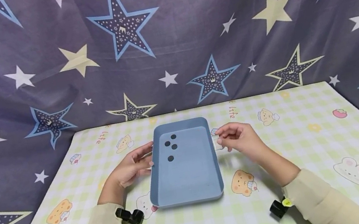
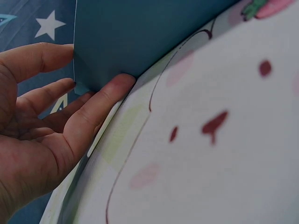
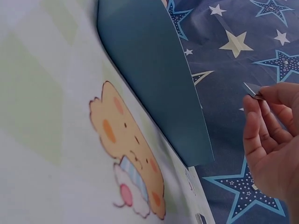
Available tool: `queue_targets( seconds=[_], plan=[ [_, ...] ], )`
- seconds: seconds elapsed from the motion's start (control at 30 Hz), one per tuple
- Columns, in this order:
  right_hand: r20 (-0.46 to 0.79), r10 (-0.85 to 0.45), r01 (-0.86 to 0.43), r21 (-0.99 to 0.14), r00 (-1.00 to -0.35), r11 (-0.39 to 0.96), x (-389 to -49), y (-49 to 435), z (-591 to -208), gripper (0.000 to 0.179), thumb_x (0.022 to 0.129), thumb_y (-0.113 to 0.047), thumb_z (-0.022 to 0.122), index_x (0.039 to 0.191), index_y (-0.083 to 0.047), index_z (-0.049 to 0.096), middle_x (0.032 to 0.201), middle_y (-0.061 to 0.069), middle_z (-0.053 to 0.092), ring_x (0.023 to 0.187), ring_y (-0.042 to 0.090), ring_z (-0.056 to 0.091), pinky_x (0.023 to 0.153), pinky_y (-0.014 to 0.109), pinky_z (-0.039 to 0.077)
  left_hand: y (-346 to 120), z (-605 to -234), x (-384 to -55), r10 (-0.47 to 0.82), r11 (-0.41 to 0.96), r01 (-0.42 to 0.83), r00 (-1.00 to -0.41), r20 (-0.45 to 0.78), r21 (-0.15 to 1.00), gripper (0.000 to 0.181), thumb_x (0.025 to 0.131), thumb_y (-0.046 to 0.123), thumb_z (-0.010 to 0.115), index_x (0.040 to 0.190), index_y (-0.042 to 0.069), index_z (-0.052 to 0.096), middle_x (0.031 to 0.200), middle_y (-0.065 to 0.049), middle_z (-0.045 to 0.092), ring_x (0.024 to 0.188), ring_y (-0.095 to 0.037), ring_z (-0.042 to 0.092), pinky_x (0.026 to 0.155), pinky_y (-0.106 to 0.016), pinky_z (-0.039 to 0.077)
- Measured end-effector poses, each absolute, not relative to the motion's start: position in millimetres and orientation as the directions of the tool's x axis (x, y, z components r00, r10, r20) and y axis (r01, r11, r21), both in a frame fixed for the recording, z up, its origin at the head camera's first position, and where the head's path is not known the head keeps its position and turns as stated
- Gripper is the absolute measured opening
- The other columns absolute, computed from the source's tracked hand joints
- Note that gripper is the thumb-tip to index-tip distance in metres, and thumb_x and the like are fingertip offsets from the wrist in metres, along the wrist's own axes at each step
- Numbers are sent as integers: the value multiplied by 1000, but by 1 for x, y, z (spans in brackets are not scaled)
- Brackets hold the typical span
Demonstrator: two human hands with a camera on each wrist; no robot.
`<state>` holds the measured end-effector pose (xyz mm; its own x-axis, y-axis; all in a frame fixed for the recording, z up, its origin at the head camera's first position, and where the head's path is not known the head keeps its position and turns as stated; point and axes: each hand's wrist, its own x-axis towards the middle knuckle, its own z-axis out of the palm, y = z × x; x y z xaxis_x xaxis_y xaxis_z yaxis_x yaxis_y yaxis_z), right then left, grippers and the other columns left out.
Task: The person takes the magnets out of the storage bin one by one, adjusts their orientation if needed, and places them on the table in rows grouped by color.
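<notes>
A blue rectangular tray [image 1: 192, 182] lies on the table, with several small dark round discs [image 1: 171, 158] on its floor, towards the upper left. My left hand [image 1: 132, 168] rests at the tray's left wall. In the left wrist view, its fairly straight fingers [image 2: 105, 100] touch the outside of that wall. Just off the tray's right wall, my right hand [image 1: 240, 141] pinches a small, thin, clear flat piece [image 1: 217, 142] between thumb and fingertips. The right wrist view catches this piece [image 3: 253, 90] nearly edge-on, raised beside the tray; its exact kind cannot be told.
A green-and-white checked tablecloth [image 1: 282, 166] printed with cartoon animals covers the table. Behind it hangs a dark curtain [image 1: 168, 50] with stars. Small black cameras are on the left wrist [image 1: 130, 216] and the right wrist [image 1: 278, 209].
</notes>
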<state>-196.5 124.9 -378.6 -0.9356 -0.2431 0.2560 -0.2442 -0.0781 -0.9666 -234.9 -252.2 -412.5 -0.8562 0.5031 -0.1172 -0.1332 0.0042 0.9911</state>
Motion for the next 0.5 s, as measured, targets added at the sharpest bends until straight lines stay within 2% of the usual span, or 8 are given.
queue_targets(
  seconds=[0.5],
  plan=[
    [282,-210,-276,-960,-936,-57,-196,140,-372,21,85,6,68,104,13,63,80,4,69,63,12,59,55,24,50,-253,-414,-236,514,7,-123,-851,-109,992,73,93,-6,55,155,2,19,157,-23,23,137,-36,36,87,-39,53]
  ],
)
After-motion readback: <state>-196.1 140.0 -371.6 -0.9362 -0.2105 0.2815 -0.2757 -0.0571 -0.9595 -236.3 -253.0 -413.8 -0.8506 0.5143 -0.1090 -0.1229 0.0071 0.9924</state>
